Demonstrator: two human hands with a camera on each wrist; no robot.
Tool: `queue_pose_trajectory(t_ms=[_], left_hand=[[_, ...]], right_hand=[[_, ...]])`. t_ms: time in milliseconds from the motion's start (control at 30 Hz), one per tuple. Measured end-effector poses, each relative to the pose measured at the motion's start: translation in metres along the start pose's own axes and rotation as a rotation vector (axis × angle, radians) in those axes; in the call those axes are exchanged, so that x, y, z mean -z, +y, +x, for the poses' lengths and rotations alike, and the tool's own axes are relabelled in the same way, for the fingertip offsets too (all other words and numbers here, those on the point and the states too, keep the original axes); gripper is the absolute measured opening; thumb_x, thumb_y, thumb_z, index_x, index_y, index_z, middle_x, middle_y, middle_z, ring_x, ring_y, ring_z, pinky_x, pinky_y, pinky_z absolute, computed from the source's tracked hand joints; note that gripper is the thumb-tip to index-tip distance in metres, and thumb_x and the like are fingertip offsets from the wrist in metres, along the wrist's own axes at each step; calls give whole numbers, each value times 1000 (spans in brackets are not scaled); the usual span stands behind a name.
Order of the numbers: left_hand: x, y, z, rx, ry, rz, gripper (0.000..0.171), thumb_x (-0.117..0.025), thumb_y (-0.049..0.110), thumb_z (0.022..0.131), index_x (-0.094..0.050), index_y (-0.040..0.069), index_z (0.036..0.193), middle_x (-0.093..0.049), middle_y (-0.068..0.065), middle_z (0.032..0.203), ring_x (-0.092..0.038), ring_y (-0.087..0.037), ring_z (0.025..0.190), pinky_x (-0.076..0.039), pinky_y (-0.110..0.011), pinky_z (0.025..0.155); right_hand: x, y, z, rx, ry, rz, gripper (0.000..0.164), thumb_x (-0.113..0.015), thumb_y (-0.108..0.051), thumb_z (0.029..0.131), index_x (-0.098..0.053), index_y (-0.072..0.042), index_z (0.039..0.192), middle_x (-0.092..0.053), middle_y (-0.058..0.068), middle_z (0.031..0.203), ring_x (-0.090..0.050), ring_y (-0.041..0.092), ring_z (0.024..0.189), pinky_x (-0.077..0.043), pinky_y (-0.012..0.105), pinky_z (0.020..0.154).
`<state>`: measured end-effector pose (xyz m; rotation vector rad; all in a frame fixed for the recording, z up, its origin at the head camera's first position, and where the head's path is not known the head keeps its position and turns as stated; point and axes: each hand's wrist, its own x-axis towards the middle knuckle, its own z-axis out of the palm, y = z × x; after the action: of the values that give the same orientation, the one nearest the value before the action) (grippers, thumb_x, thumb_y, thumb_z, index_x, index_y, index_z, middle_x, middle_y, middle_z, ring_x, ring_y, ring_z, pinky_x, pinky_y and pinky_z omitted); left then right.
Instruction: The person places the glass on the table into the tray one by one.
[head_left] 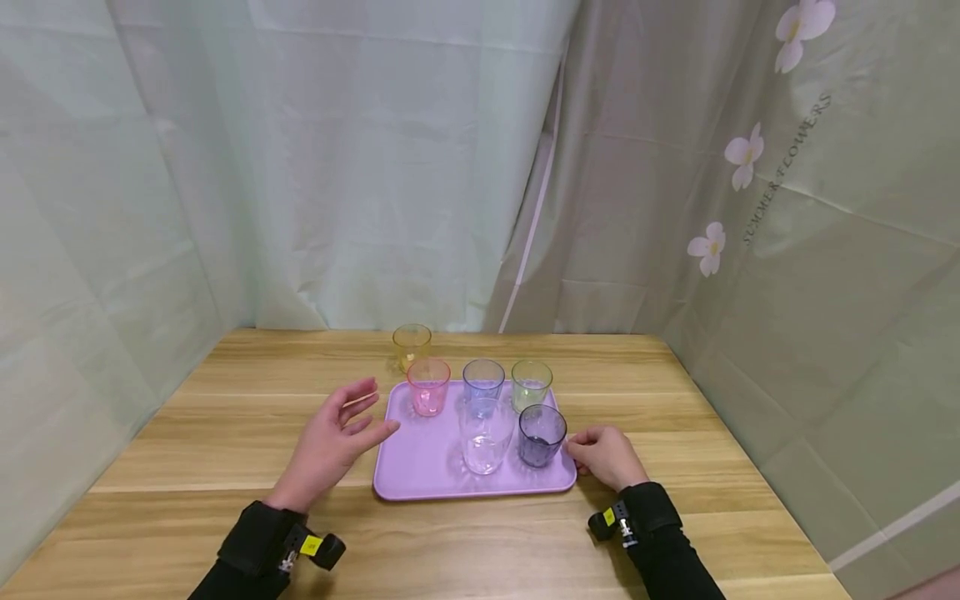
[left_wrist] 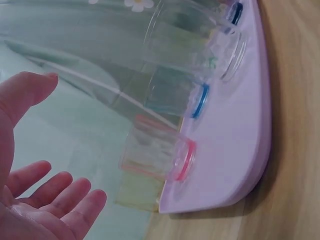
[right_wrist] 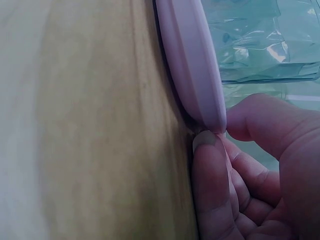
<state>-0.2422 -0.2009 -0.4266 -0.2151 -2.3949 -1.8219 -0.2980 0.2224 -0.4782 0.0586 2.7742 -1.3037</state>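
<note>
A purple tray [head_left: 420,467] lies on the table with several tinted glasses. A pink glass [head_left: 429,388], a blue glass [head_left: 483,379] and a green glass [head_left: 532,385] stand along its far edge. In front of them are a taller clear glass [head_left: 486,442] and a dark grey glass [head_left: 542,437]. My right hand [head_left: 606,454] pinches the tray's right rim, thumb over the edge and fingers curled below it in the right wrist view. Held in the air by the tray's left side, my left hand [head_left: 333,442] has its fingers spread and grips nothing.
A yellow glass [head_left: 412,346] stands on the wooden table [head_left: 225,433] just beyond the tray's far left corner. Pale curtains [head_left: 360,167] close in the table at the back and sides. Each wrist wears a small camera on a black strap.
</note>
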Motion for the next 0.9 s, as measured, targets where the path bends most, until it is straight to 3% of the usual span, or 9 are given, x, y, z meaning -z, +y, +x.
queue_pose_trajectory(t_ms=[300,633,900], left_hand=[[13,-3,17,29,34,10,87,-84,29,100,-35,1,167,-40,-21,172,-46,-41,157,-49,-24,111],[18,0,43,27,61,67,90,-84,34,99,-35,1,167,-41,-22,172,-46,-40,158,-44,-47,120],[17,-2,63,57,63,56,95,-83,43,98,-32,7,170,-38,-17,175,-42,-39,160,-44,-56,124]], right_hand=[[0,-1,0,-9,0,5,17,-79,-17,98,-81,0,101,-76,5,88,-69,16,75,-60,28,69],[1,-3,-2,6,6,21,16,-80,-16,97,-81,0,99,-76,4,87,-69,15,73,-61,29,68],[0,-1,-2,9,12,23,15,-80,-15,97,-81,0,97,-76,4,87,-69,15,72,-61,29,68]])
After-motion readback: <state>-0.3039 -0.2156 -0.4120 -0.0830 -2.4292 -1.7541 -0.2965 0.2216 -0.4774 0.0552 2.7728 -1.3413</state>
